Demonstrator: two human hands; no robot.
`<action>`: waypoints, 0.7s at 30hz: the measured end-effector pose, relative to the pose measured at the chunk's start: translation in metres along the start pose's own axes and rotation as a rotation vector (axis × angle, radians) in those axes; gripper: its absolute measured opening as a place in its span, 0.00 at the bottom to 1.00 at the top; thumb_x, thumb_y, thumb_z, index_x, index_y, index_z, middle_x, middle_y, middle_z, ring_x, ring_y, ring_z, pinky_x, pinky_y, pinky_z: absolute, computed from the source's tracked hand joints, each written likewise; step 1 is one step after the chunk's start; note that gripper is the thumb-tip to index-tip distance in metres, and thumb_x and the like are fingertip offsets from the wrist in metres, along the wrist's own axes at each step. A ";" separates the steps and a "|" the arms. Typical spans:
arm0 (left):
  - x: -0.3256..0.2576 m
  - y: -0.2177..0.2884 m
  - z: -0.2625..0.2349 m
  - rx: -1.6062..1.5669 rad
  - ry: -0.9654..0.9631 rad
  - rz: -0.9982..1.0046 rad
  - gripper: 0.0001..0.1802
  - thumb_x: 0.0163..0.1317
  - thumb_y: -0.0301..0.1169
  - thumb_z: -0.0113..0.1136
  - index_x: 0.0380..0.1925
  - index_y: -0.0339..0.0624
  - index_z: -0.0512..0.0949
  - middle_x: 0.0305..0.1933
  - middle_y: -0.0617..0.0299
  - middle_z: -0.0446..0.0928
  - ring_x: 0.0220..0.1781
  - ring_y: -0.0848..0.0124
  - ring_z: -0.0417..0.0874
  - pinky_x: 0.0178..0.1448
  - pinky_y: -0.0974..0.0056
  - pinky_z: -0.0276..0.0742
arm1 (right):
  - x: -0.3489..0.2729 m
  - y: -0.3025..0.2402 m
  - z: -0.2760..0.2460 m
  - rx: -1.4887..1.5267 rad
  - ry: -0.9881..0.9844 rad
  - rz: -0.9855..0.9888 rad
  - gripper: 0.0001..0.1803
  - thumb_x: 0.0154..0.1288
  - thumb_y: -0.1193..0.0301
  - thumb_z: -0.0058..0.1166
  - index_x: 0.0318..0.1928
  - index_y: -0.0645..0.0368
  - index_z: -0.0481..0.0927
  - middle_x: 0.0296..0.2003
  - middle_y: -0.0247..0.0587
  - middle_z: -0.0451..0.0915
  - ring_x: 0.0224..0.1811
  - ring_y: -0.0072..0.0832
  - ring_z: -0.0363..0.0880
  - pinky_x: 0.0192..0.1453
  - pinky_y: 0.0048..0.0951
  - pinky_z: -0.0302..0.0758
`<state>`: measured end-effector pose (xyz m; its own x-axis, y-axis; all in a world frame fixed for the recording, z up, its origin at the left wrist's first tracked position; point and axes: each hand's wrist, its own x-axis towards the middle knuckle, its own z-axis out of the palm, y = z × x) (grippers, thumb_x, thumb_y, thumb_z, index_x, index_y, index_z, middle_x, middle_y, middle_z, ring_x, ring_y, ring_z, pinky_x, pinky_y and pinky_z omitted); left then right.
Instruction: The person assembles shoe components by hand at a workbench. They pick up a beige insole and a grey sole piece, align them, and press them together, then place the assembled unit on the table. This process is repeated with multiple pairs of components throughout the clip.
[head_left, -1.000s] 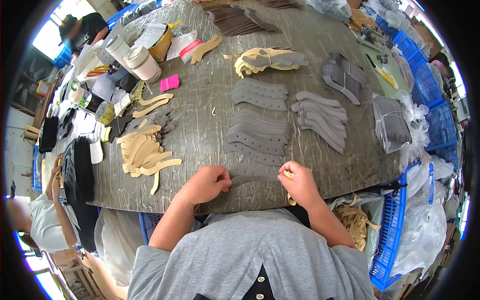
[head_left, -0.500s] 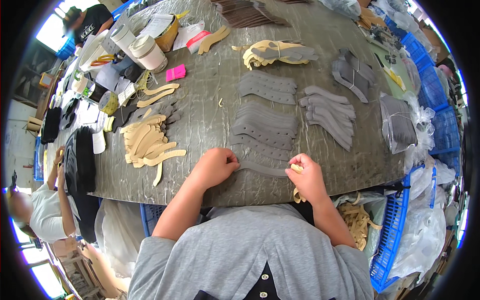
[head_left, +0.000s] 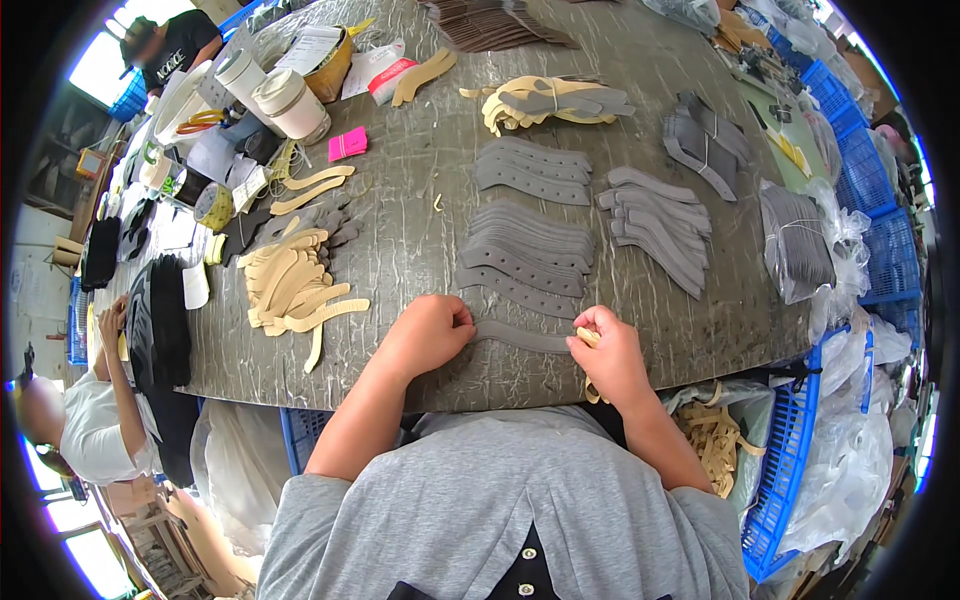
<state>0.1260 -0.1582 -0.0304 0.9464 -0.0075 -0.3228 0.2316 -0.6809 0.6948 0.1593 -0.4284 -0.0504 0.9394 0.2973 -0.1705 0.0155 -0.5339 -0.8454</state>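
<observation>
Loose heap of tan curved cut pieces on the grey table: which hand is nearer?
Left. The left hand lies just right of the heap of tan curved cut pieces; the right hand is farther right.

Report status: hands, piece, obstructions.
Left hand and right hand pinch opposite ends of a grey strip flat on the table. Grey stack just beyond.

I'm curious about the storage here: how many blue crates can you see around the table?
4 at least: one at the lower right, a row by the right edge, one under the table, one far left. More may be hidden.
</observation>
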 end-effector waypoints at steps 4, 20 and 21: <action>0.000 0.000 0.000 0.014 -0.003 -0.009 0.09 0.51 0.31 0.65 0.29 0.36 0.83 0.27 0.50 0.82 0.29 0.60 0.83 0.37 0.60 0.77 | -0.001 -0.004 0.001 -0.045 0.010 -0.020 0.12 0.56 0.75 0.63 0.40 0.64 0.76 0.29 0.43 0.82 0.31 0.28 0.79 0.36 0.30 0.75; -0.005 -0.006 0.013 0.086 0.188 0.202 0.07 0.56 0.29 0.63 0.30 0.36 0.80 0.28 0.49 0.80 0.29 0.54 0.81 0.36 0.56 0.76 | -0.005 0.004 -0.028 -0.024 0.073 -0.067 0.12 0.62 0.71 0.62 0.42 0.63 0.78 0.37 0.41 0.80 0.36 0.28 0.78 0.44 0.30 0.75; -0.007 0.000 0.010 0.032 0.152 0.174 0.06 0.57 0.28 0.62 0.30 0.36 0.79 0.28 0.50 0.80 0.28 0.56 0.81 0.35 0.58 0.76 | -0.006 0.001 -0.027 0.031 0.014 -0.106 0.14 0.61 0.71 0.63 0.45 0.63 0.78 0.38 0.42 0.81 0.37 0.27 0.78 0.43 0.30 0.75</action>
<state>0.1174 -0.1653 -0.0350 0.9951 -0.0182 -0.0975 0.0568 -0.7018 0.7101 0.1630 -0.4527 -0.0366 0.9379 0.3392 -0.0727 0.1043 -0.4754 -0.8736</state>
